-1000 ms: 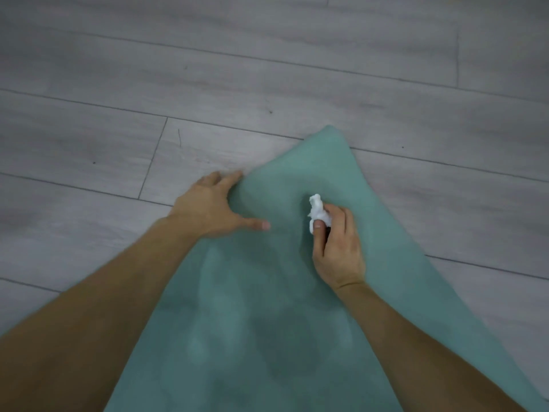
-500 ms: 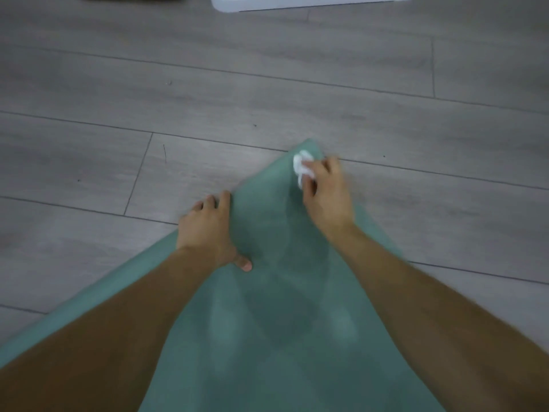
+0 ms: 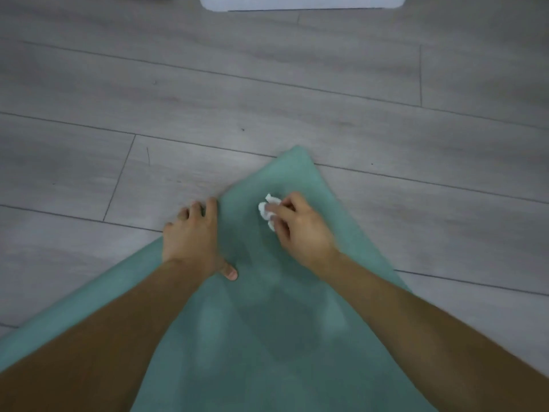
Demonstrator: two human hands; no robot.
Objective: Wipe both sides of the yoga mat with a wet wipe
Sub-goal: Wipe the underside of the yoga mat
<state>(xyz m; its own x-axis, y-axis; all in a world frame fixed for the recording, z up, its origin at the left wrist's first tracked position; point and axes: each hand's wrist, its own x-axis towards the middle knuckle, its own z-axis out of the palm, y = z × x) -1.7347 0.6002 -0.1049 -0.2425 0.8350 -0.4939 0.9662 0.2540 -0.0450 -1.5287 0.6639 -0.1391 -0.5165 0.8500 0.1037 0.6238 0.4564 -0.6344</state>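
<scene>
Head view: right hand [image 3: 300,230] pinches the crumpled wet wipe [image 3: 269,212] mid-frame; left hand [image 3: 193,239] presses spread on the yoga mat [image 3: 267,337], probably soft, light, best lifted by its edge.

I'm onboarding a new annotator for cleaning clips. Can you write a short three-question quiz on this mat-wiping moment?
1. Which hand holds the wet wipe?
2. True or false: the left hand lies wholly on the yoga mat.
3. The wipe is: A) spread flat, B) crumpled into a wad, C) lying loose on the floor.

Key:
1. The right hand; it pinches the wipe against the mat near its far corner.
2. False: it rests at the mat's left edge, fingertips on the floor, thumb on the mat.
3. B.
</scene>
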